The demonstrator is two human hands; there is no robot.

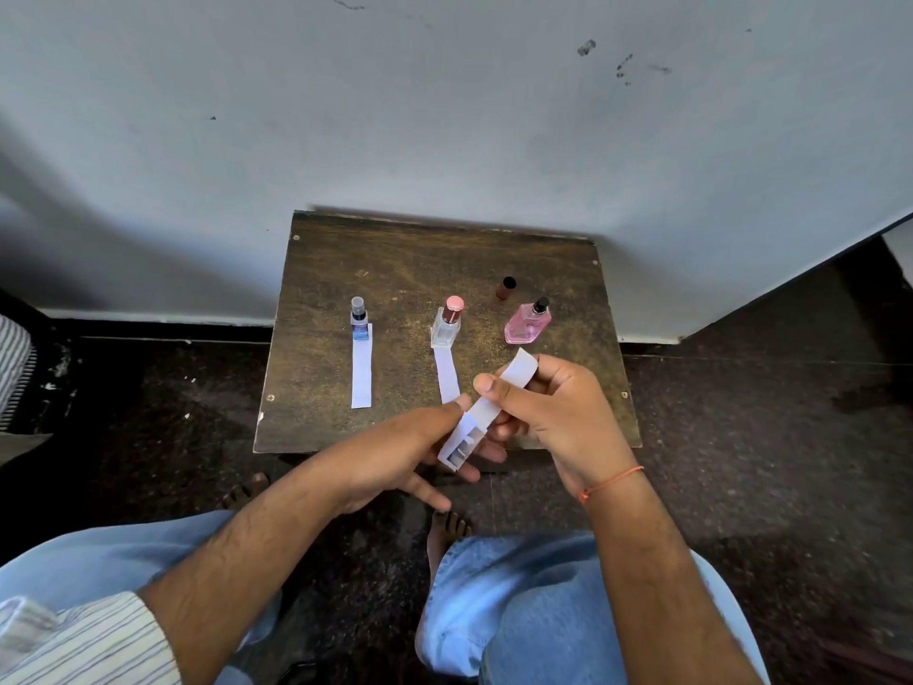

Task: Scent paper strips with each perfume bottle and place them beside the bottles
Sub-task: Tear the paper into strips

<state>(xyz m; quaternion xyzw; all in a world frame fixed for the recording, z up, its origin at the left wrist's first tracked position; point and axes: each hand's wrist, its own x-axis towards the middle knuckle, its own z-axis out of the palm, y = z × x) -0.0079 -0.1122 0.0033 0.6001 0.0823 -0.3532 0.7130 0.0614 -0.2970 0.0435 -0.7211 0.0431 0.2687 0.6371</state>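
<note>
Two laid strips (361,365) beside bottles (446,324)

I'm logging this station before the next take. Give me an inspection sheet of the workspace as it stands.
Surface: small worn wooden table against the wall.
Job's things: three bottles upright: spray bottle, clear bottle, pink bottle; a strip lies by the spray bottle, another by the clear bottle; none by the pink one.
Clutter: loose brown cap behind the pink bottle.
Grippers: left hand and right hand both pinch a third strip above the table's near edge.
Cables: nothing seen.
Surroundings: pale scuffed wall, dark floor.
</note>
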